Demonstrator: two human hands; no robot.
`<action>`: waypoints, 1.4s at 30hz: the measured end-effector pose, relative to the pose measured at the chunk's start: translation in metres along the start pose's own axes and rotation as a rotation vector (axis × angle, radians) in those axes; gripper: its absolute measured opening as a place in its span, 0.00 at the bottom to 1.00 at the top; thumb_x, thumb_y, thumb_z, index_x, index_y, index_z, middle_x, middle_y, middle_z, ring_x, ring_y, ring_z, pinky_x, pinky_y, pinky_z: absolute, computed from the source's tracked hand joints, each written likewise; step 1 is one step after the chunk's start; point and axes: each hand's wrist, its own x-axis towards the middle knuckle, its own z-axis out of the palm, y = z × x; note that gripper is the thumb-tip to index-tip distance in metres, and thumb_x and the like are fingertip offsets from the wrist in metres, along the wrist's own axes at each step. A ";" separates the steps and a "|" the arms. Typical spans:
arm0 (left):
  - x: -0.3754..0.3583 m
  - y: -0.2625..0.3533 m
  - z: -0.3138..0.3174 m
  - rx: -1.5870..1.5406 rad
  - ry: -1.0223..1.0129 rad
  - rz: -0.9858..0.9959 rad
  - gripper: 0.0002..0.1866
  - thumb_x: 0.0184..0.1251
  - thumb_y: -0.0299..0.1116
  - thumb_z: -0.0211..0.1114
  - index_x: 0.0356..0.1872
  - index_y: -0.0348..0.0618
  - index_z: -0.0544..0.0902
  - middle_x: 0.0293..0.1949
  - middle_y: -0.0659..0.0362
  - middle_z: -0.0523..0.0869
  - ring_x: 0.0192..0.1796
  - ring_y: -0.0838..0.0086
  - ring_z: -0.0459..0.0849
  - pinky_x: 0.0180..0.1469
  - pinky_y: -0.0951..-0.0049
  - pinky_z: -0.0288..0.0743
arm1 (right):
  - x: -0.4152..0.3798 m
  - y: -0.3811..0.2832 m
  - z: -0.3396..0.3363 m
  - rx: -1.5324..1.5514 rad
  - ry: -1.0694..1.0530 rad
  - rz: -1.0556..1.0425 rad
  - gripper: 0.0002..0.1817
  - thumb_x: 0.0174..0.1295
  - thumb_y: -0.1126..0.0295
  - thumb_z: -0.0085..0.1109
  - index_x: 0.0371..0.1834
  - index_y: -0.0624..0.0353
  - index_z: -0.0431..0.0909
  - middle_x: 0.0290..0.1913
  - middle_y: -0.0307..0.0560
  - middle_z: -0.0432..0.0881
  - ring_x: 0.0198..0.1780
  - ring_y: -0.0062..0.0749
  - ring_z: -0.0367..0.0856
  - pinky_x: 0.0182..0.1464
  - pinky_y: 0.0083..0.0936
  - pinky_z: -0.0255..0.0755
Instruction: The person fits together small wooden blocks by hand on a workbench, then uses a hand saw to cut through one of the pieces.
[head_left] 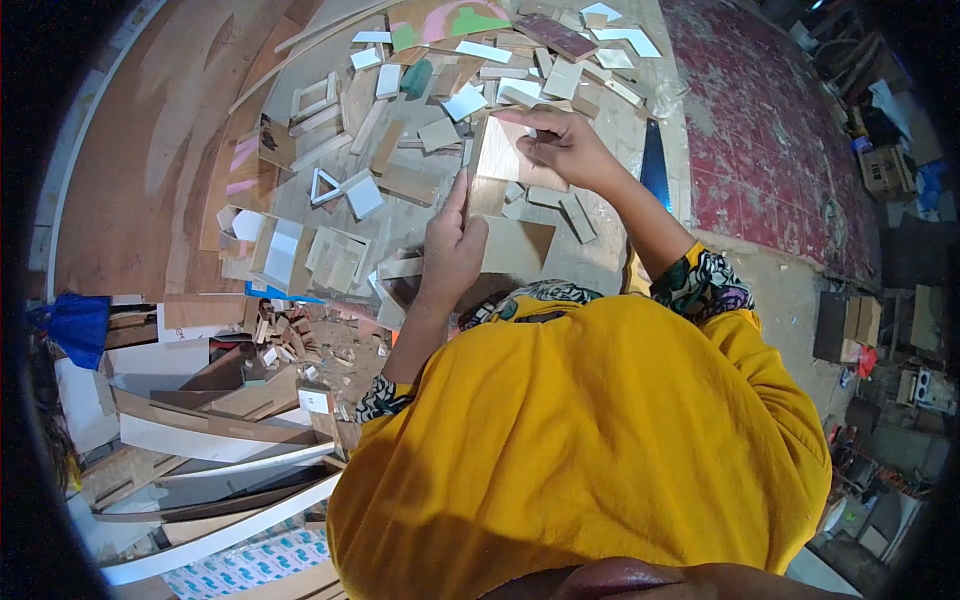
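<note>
A pale wooden piece made of flat boards (pixel 503 150) is held up over the worktable (pixel 330 225). My left hand (pixel 453 245) grips its lower left side, index finger stretched along the edge and thumb bent beside it. Across its upper right part, my right hand (pixel 568 148) pinches it, with the index finger along the top edge and the thumb on the near face. Below the piece lie small wood offcuts (pixel 577 216) and a larger pale board (pixel 520 247). The undersides of both hands' grips are hidden.
Wood scraps and white-faced blocks (pixel 465 102) are scattered across the table. A handsaw blade (pixel 654 170) lies at the right edge. Small wooden frames (pixel 338 258) stand at the left. Long boards (pixel 210 437) are stacked lower left. A large brown panel (pixel 165 130) leans beyond the table.
</note>
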 end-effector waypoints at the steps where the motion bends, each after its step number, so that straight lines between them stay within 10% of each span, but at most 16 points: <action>1: 0.000 0.004 0.000 -0.029 -0.029 -0.040 0.30 0.58 0.19 0.44 0.66 0.29 0.57 0.60 0.50 0.70 0.60 0.73 0.69 0.61 0.77 0.60 | 0.000 -0.004 -0.001 -0.016 -0.004 0.005 0.23 0.54 0.79 0.56 0.53 0.44 0.79 0.35 0.36 0.78 0.28 0.17 0.67 0.33 0.16 0.66; 18: 0.009 -0.012 0.003 -0.465 -0.111 -0.284 0.27 0.56 0.22 0.45 0.61 0.36 0.67 0.48 0.57 0.78 0.45 0.78 0.77 0.50 0.79 0.70 | 0.013 0.014 -0.001 -0.330 -0.071 0.188 0.20 0.51 0.75 0.57 0.49 0.51 0.81 0.36 0.45 0.84 0.34 0.23 0.77 0.41 0.20 0.71; 42: 0.028 -0.044 0.002 -0.512 -0.067 -0.331 0.25 0.54 0.24 0.47 0.57 0.35 0.72 0.42 0.59 0.81 0.40 0.78 0.78 0.46 0.79 0.71 | 0.041 0.042 -0.002 -0.470 -0.154 0.141 0.22 0.45 0.63 0.60 0.48 0.35 0.81 0.40 0.49 0.83 0.38 0.41 0.81 0.44 0.30 0.73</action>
